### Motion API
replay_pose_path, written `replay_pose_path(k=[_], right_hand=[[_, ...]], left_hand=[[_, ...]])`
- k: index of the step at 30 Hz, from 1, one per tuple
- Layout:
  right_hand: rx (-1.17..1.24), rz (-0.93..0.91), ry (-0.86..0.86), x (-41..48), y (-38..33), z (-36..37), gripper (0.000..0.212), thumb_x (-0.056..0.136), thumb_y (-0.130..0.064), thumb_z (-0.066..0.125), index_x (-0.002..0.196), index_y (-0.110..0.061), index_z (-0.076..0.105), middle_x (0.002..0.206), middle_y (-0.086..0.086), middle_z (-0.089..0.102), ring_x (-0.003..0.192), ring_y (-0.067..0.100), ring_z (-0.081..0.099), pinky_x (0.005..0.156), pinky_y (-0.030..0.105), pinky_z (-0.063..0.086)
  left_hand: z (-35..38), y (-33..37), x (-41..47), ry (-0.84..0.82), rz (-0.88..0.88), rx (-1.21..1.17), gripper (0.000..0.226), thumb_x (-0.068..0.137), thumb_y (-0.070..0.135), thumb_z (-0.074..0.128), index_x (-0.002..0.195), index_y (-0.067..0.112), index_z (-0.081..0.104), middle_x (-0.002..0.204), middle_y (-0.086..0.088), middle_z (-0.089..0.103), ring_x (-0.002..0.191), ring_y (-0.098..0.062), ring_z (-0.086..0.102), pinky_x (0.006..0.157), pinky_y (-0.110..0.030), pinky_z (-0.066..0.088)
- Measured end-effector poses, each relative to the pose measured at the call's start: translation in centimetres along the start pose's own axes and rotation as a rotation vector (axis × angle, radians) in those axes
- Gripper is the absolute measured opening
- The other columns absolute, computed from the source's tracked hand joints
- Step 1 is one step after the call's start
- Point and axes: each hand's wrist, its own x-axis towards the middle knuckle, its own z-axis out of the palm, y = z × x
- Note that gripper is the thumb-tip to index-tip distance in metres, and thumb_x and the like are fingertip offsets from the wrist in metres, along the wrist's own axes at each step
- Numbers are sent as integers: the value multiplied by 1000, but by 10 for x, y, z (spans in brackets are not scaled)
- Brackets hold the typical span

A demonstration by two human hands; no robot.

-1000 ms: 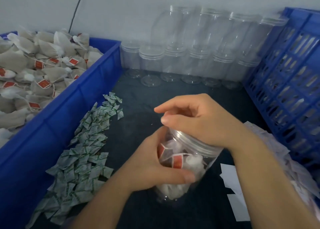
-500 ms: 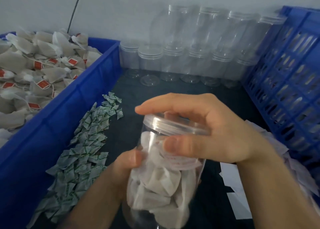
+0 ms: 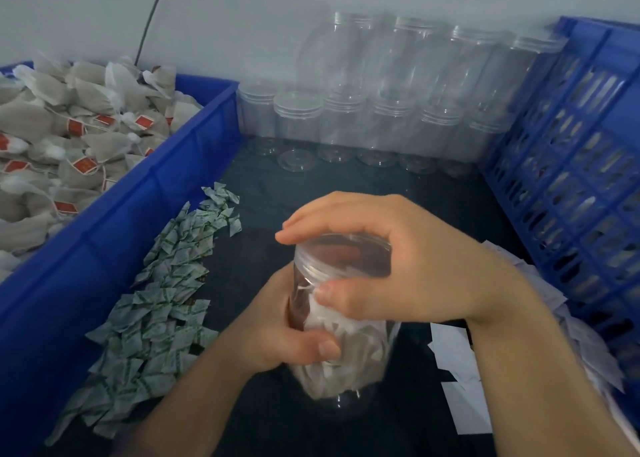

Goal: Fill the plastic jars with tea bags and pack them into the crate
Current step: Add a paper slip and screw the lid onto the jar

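Note:
A clear plastic jar [image 3: 349, 359] packed with white tea bags stands tilted over the dark table, low in the middle of the view. My left hand [image 3: 280, 328] grips its body from the left, thumb across the front. My right hand [image 3: 391, 266] curls over the clear lid [image 3: 332, 252] and holds it by the rim. Loose tea bags [image 3: 69, 134] with red tags fill the blue bin [image 3: 138, 207] on the left. The blue slatted crate [image 3: 581, 179] stands at the right.
Several empty clear jars [image 3: 381, 124] with lids are stacked in two rows against the back wall. A strip of small green-and-white sachets [image 3: 162, 290] lies along the bin's wall. White paper slips [image 3: 460, 380] are piled at the right by the crate.
The jar was lifted and tipped upright toward me, then lowered a little. My right hand shifted from above the mouth to clasping the lid; my left thumb came round the front.

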Motion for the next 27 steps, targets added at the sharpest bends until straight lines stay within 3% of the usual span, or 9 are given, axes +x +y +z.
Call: replay_pose_path(k=[3, 7, 15, 20, 27], right_hand=[[-124, 78, 20, 2, 1, 5, 49, 70, -45, 67, 119, -45, 61, 117, -32, 56, 112, -9, 53, 95, 28, 47], [-163, 101, 91, 6, -2, 10, 47, 68, -49, 66, 115, -46, 62, 113, -33, 56, 111, -5, 55, 96, 37, 46], [-226, 58, 169, 7, -3, 15, 47, 68, -51, 65, 114, -43, 64, 112, -31, 58, 112, -1, 55, 95, 39, 45], [-226, 39, 200, 7, -1, 17, 47, 67, -49, 66, 113, -41, 65, 111, -29, 59, 110, 1, 57, 94, 39, 46], [-236, 7, 251, 11, 4, 21, 47, 66, -48, 67, 112, -40, 66, 112, -28, 59, 110, 0, 56, 94, 38, 47]], left_hand=[[2, 0, 4, 74, -12, 45, 75, 71, 35, 80, 128, 4, 42, 120, 5, 61, 115, -11, 57, 95, -23, 45], [2, -1, 3, 175, 57, 138, 65, 63, 17, 72, 121, 7, 46, 115, 11, 63, 109, -4, 60, 89, -16, 46], [4, 4, 3, 228, 92, 195, 68, 59, 25, 78, 117, 5, 47, 110, 14, 63, 105, -1, 61, 86, -14, 46], [4, 2, 1, 288, 56, 213, 70, 55, 22, 76, 117, 4, 48, 105, -4, 63, 102, -8, 62, 84, -17, 48], [1, 1, 1, 327, 45, 270, 74, 54, 23, 80, 119, 14, 46, 111, -5, 60, 105, -11, 62, 84, -18, 49]])
